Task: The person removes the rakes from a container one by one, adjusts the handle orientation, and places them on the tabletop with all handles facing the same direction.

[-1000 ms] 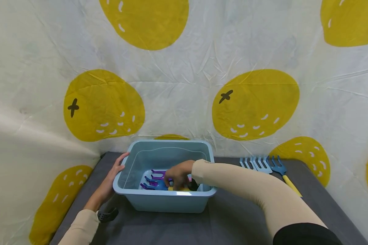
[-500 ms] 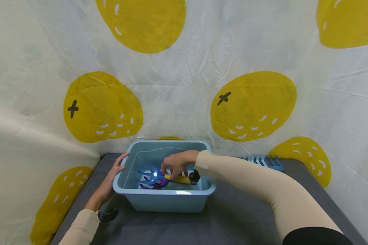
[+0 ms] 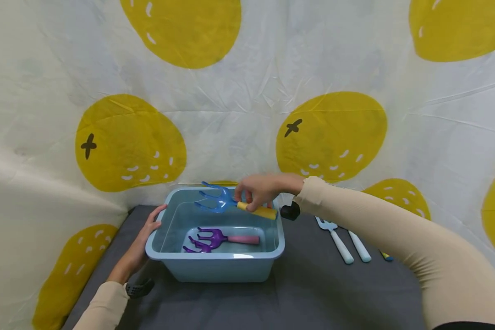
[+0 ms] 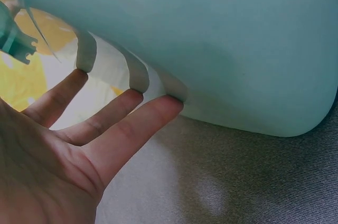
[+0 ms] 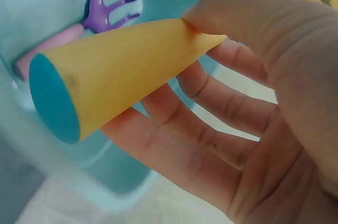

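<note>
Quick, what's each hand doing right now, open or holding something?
Left hand: open, touching the blue tub.
Right hand: holding the blue hand fork by its yellow handle.

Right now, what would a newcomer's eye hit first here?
Probably the big yellow shapes printed across the pale backdrop. Next, the blue fork, held by its yellow handle in the right hand above the light-blue bin. Then the two purple forks with pink handles lying inside the bin, while the left hand touches its left end.
</note>
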The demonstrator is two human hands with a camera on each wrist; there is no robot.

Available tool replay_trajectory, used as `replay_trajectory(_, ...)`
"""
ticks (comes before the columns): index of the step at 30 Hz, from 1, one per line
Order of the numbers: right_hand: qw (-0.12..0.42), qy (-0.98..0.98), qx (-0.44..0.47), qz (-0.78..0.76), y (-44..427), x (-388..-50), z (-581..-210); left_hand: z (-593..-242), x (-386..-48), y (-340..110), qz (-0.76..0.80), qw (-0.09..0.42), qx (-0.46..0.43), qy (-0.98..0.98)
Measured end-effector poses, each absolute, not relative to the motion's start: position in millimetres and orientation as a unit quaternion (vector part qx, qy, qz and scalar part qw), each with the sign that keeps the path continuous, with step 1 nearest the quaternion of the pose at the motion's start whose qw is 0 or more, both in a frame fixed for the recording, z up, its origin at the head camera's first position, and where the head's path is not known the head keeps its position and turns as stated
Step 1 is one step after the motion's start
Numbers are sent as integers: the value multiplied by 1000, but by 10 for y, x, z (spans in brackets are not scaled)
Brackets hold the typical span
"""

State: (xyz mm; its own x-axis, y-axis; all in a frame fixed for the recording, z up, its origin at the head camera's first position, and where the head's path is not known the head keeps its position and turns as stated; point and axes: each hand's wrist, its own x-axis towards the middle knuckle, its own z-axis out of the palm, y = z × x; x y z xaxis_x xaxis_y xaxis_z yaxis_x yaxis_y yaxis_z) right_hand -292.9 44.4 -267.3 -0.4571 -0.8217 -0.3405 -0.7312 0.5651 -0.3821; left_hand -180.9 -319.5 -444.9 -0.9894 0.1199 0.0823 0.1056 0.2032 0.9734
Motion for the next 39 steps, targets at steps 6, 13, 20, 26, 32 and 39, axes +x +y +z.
replay_trajectory(6, 228, 869, -423, -117, 884, -2900, -2532, -4448, -1813, -3206, 628, 8, 75, 775)
replay_trajectory(13, 207, 891, -373, -158, 1452, -2830, -2529, -4446, -1841, -3212, 626, 9, 75, 776)
replay_trajectory(20, 205, 891, -345, -213, 2011, -2718, -2695, -4439, -1847, -3215, 630, 15, 81, 772)
replay_trajectory(26, 196, 890, -313, -269, 2473, -2615, -2877, -4444, -1854, -3216, 625, 14, 83, 776)
replay_trajectory(32, 173, 882, -310, -310, 2990, -2535, -3130, -4435, -1843, -3208, 625, 14, 89, 775)
replay_trajectory(39, 171, 876, -282, -354, 3506, -2409, -3460, -4405, -1846, -3178, 620, 18, 81, 780)
